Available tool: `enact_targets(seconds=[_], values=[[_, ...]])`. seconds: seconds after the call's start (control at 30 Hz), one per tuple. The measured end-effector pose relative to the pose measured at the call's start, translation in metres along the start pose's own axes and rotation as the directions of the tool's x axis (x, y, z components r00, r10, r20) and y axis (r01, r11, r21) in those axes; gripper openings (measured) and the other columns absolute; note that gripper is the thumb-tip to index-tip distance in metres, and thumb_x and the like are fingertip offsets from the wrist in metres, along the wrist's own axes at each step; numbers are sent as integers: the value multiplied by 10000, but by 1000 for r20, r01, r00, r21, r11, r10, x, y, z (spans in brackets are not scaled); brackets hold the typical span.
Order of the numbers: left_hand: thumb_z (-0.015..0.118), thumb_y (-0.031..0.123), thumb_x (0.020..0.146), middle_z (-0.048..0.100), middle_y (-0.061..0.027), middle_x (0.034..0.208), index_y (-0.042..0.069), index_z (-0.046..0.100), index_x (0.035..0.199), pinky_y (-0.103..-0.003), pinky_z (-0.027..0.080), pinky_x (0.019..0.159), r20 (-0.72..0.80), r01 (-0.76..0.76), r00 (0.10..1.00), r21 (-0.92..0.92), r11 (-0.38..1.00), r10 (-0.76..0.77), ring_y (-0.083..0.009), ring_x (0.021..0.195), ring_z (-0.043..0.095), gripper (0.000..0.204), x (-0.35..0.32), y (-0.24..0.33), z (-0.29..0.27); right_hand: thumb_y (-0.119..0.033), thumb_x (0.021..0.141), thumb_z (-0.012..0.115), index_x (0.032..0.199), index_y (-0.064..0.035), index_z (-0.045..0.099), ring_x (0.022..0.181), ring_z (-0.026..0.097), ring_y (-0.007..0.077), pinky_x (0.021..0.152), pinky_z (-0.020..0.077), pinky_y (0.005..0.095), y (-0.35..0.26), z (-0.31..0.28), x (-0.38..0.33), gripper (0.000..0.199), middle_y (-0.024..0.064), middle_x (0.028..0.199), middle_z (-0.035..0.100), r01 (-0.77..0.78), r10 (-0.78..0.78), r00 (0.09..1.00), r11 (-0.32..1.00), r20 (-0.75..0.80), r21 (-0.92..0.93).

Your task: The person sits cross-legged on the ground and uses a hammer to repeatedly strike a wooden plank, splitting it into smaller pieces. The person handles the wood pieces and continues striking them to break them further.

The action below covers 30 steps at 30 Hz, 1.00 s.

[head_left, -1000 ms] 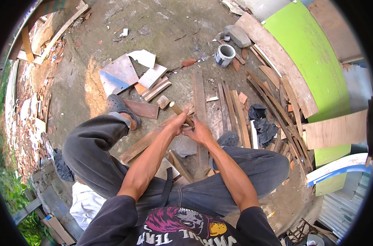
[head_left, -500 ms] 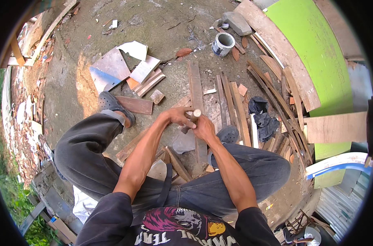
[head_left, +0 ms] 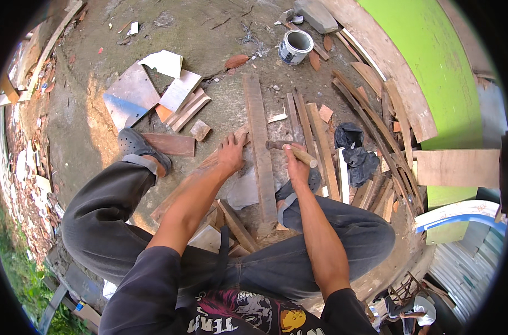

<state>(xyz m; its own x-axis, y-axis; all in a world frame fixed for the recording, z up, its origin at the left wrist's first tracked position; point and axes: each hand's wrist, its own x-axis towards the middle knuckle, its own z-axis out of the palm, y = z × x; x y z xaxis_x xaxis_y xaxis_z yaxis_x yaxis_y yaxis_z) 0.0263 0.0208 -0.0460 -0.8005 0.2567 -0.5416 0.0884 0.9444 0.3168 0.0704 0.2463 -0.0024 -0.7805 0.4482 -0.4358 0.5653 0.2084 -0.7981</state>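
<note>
We find the hammer [head_left: 303, 155] in the right hand [head_left: 297, 166], near the centre of the view. The right fingers are clamped around its wooden handle, whose pale butt end points to the right and slightly toward the wearer. The dark head points left and meets the right edge of the long plank [head_left: 259, 134] in our view; whether the two touch, we cannot tell.

We note the left hand [head_left: 231, 155] palm down at the upper end of a diagonal board [head_left: 181, 187], its fingers slightly apart and holding no tool. This board slopes down toward the left knee, partly covered by the left forearm. The long plank lies between the two hands, running away from the wearer.

Around the hands we record the following on the concrete ground [head_left: 209, 42]. A small wooden block [head_left: 200, 130] lies left of the long plank, near a reddish-brown board [head_left: 173, 144] beside the left clog [head_left: 135, 144]. A grey slab [head_left: 244, 192] lies just left of the long plank's nearer part. To the right we list narrow wood strips [head_left: 323, 148] and a crumpled black plastic bag [head_left: 361, 162]. Farther off, an open metal can [head_left: 290, 54] stands upright near a grey stone [head_left: 316, 15].
</note>
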Motion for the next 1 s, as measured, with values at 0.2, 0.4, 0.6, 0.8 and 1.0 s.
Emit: enact_targets(seconds=[0.2, 0.4, 0.6, 0.8, 1.0], values=[[624, 22, 840, 347, -236, 1451, 343, 177, 1568, -515, 519, 935, 91, -73, 994, 123, 990, 62, -442, 1192, 518, 913, 9, -16, -2, -490, 910, 681, 1251, -56, 593, 757, 632, 164, 579, 561, 307, -3, -6, -1, 559, 84, 1026, 651, -411, 420, 906, 853, 44, 322], [599, 5, 832, 379, -238, 1418, 355, 144, 1575, -489, 563, 861, 105, -81, 992, 126, 989, 68, -445, 1156, 548, 939, -5, -28, -15, -585, 876, 680, 1305, -45, 560, 835, 635, 186, 589, 564, 326, 5, -10, -7, 700, 103, 1179, 598, -460, 473, 881, 840, 27, 287], [643, 30, 798, 409, -244, 1391, 358, 149, 1570, -488, 570, 841, 67, -31, 998, 126, 992, 22, -453, 1126, 566, 974, -34, -62, -20, -673, 891, 587, 1390, -38, 505, 943, 619, 248, 769, 559, 429, 9, -12, 3, 813, 106, 1216, 594, -551, 538, 834, 822, 122, 143], [630, 50, 808, 408, -238, 1394, 358, 155, 1569, -500, 571, 846, 12, 18, 1000, 148, 989, -20, -464, 1174, 543, 949, -65, -92, -15, -676, 839, 641, 1444, 30, 392, 1163, 587, 403, 954, 495, 484, 19, 37, -39, 963, 263, 1344, 529, 78, 253, 859, 794, 445, -602], [575, 60, 843, 412, -219, 1369, 365, 181, 1566, -517, 562, 854, -3, 27, 1000, 126, 992, -27, -461, 1200, 521, 878, -83, -96, -17, -513, 747, 803, 1449, 24, 344, 1178, 543, 456, 989, 465, 519, -13, 63, -98, 996, 278, 1358, 481, 494, 104, 778, 509, 619, -705]])
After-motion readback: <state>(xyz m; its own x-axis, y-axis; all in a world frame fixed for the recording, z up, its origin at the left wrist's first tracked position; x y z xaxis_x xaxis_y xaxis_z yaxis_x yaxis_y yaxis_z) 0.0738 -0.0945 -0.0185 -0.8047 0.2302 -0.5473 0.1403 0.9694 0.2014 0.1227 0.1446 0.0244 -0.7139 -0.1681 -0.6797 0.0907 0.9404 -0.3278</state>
